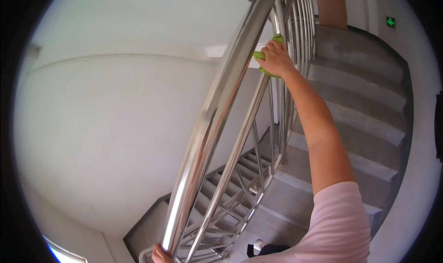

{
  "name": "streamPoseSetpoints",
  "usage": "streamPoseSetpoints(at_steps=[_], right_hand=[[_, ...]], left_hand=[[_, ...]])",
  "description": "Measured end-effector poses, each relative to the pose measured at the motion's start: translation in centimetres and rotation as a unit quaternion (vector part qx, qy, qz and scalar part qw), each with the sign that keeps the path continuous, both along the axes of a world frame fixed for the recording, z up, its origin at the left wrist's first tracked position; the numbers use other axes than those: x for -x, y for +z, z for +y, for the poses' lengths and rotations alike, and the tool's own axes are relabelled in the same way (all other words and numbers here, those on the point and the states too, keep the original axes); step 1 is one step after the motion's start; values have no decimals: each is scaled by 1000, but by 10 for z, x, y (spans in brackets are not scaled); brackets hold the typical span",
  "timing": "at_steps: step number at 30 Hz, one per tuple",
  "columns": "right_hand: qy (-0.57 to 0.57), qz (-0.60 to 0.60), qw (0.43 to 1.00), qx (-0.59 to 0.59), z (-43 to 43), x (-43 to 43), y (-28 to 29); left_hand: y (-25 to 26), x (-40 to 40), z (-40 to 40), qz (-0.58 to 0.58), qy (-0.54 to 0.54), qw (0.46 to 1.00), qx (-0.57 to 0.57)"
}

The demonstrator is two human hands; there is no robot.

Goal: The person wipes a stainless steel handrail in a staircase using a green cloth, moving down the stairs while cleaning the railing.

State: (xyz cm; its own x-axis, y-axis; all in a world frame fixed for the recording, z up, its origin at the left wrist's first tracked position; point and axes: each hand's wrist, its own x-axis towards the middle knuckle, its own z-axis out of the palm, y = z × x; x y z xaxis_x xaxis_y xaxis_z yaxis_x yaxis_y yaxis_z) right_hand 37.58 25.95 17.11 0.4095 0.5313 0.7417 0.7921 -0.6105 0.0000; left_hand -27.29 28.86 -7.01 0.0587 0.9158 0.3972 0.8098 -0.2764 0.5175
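My right hand [277,57] reaches up and forward, its fingers wrapped over a green cloth [265,70]. The cloth is pressed around an upright post [276,16] of the stainless steel stair railing, just below the thick handrail [204,124]. At the bottom edge of the view, my left hand [160,255] rests on the lower end of that handrail, its fingers curled against the metal. Most of the left hand is cut off by the frame. A thinner steel rail [238,142] runs beneath the handrail, with slim balusters [258,155] under it.
Grey concrete steps [363,124] climb on the right beside a white wall [424,124]. Another flight [214,193] descends beyond the railing on the left. A green lit sign [390,22] hangs at upper right, near a brown door [330,7]. A shoe [259,244] shows below.
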Motion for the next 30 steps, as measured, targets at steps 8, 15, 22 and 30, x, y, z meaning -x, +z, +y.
streamPoseSetpoints(at_steps=[8,15,22,30], right_hand=[[65,-20,987,146,-8,87,-20],[183,-3,953,241,10,189,-103],[305,-3,917,256,9,326,-194],[403,-4,868,290,11,422,-265]], left_hand=[[36,-25,-14,-138,-45,989,6],[31,-21,-2,-89,-88,992,34],[17,-11,-15,-34,-137,989,-46],[17,-20,-14,-13,-105,993,-51]])
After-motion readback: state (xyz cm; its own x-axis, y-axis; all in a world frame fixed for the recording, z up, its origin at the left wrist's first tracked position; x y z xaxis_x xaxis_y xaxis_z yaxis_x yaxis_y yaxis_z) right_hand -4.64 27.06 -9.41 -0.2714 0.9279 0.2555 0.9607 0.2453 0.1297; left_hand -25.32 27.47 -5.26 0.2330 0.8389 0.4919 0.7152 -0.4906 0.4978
